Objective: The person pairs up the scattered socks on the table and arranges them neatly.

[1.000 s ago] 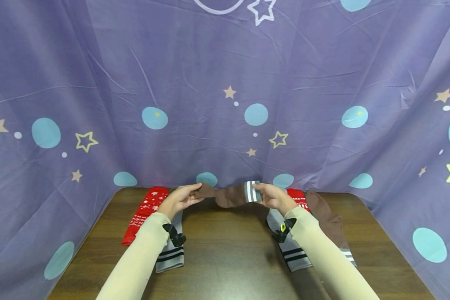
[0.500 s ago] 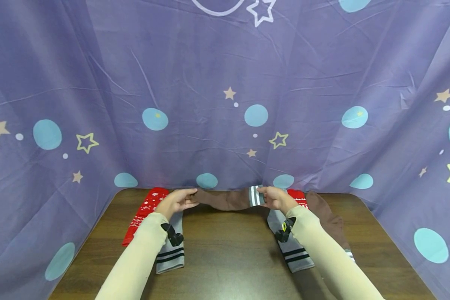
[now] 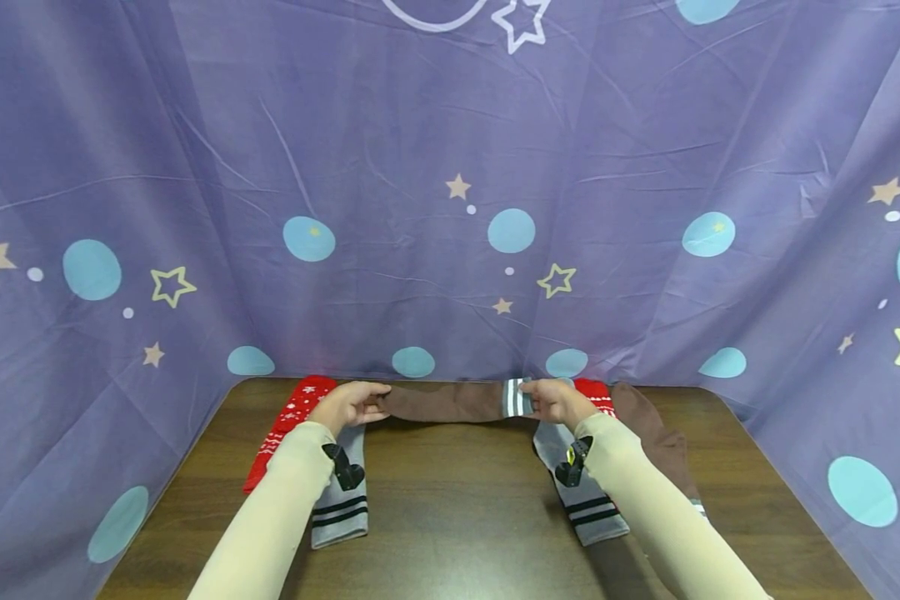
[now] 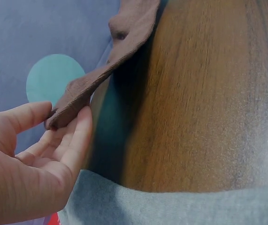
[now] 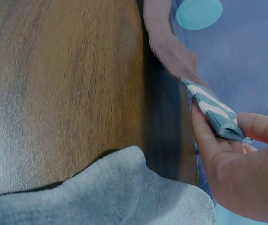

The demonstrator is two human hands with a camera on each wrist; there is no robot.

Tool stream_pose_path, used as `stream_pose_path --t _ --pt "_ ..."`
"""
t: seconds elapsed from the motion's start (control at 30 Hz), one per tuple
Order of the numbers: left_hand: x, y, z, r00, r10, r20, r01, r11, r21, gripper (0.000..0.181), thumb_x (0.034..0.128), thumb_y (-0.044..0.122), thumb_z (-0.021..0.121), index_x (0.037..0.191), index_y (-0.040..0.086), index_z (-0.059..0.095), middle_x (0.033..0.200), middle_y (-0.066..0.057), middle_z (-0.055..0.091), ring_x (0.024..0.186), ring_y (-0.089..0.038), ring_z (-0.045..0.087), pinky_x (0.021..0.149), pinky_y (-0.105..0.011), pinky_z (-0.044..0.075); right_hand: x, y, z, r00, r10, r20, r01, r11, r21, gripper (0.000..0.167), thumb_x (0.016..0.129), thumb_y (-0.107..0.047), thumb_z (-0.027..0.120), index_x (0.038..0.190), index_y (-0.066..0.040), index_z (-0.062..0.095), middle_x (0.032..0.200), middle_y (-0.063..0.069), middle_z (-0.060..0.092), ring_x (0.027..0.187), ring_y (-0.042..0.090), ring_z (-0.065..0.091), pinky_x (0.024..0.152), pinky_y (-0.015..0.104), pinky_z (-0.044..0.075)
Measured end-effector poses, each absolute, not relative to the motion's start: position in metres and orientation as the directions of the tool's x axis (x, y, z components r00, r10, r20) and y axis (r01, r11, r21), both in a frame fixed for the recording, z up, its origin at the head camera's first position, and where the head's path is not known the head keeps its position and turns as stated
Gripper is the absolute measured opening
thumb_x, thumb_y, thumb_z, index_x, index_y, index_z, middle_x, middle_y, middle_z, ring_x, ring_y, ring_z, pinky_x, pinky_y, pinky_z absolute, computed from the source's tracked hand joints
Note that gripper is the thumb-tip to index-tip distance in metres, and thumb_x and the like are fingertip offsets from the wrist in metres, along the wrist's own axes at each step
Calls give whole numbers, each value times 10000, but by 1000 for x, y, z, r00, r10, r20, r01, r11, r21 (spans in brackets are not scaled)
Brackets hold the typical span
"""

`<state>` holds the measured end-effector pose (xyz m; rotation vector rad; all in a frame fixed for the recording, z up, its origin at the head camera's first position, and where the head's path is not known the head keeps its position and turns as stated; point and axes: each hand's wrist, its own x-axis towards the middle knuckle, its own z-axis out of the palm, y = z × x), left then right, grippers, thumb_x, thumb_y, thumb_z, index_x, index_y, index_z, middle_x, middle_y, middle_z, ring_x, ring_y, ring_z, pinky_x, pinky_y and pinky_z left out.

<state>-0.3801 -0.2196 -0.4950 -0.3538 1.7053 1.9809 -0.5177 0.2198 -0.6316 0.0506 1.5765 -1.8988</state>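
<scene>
A brown sock [image 3: 446, 402] with a green and white striped cuff [image 3: 517, 397] is stretched sideways near the table's back edge. My left hand [image 3: 351, 405] pinches its toe end; in the left wrist view thumb and fingers of that hand [image 4: 35, 159] hold the brown tip [image 4: 70, 105]. The cuff is pinched by my right hand [image 3: 558, 402], and in the right wrist view the cuff [image 5: 213, 110] lies between thumb and fingers of the hand [image 5: 246, 164]. Between the hands the sock hangs in a slight sag, its shadow on the wood below.
On the left of the table [image 3: 450, 508] lie a red patterned sock [image 3: 300, 406] and a grey one [image 3: 341, 508] with black stripes. Another grey sock [image 3: 592, 512], a red one [image 3: 594, 393] and a brown one [image 3: 648, 425] lie on the right. A purple curtain [image 3: 390, 167] stands behind.
The brown sock has straightened out between the hands and come slightly lower. My left hand has shifted a little left and down, my right hand slightly down and right.
</scene>
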Motion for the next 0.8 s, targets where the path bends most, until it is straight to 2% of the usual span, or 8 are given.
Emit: stream_pose_path --t 0.13,0.27,0.37,0.47,0.5,0.57,0.67,0.8 --pt "-361 -208 -470 -846 145 -513 -525 -66 848 112 1025 94 549 1063 2 601 814 -1 665 801 -111 661 1133 -407 481 -507 217 -621 -800 -423 -424 499 -78 -863 345 980 -249 680 1224 -29 574 1164 108 687 1113 230 650 1033 433 531" --pt "-356 -203 -458 -840 127 -528 -540 -88 837 103 1026 63 524 986 8 602 780 -13 664 759 -117 658 1117 -390 499 -534 224 -653 -801 -380 -463 523 -70 -849 390 951 -241 722 1255 -53 568 1182 98 690 1120 235 654 1031 450 534" --pt "-356 -200 -453 -827 83 -556 -562 -79 824 68 1015 63 556 986 20 600 810 -29 658 795 -142 654 1133 -409 481 -518 220 -632 -790 -396 -468 522 -34 -852 317 895 -219 785 1132 -94 614 1042 28 724 988 169 690 937 382 574" --pt "-372 -207 -470 -814 57 -578 -581 -76 811 105 986 80 634 1052 3 609 900 -66 658 879 -182 655 1097 -407 513 -513 217 -630 -796 -385 -467 514 -23 -857 292 891 -192 785 1113 -86 628 1046 33 730 998 166 689 943 381 572" --pt "-385 -214 -485 -812 78 -578 -583 -81 808 153 956 97 694 1045 -6 623 914 -88 668 891 -202 667 1036 -397 560 -510 215 -626 -799 -372 -473 513 -9 -859 261 906 -182 765 1106 -80 629 1055 43 733 1014 171 690 959 375 566" --pt "-403 -221 -507 -806 63 -589 -592 -68 803 259 932 113 733 1127 -20 626 1035 -141 690 989 -242 683 993 -391 586 -551 229 -677 -792 -386 -473 519 -17 -855 293 891 -192 777 1123 -83 635 1112 75 734 1059 209 693 957 404 573" --pt "-433 -237 -543 -805 91 -586 -592 -65 803 343 882 142 800 1142 -22 648 1108 -177 706 1036 -278 700 943 -394 609 -574 233 -706 -793 -365 -487 529 -18 -848 319 849 -182 803 1095 -87 625 1066 71 739 1012 210 704 920 401 584" --pt "-468 -256 -590 -803 109 -586 -593 -48 804 341 825 162 860 1080 29 676 1089 -143 710 999 -256 709 907 -350 621 -555 227 -682 -796 -334 -504 533 5 -846 303 870 -175 780 1104 -81 613 1066 76 726 996 203 699 912 387 590"
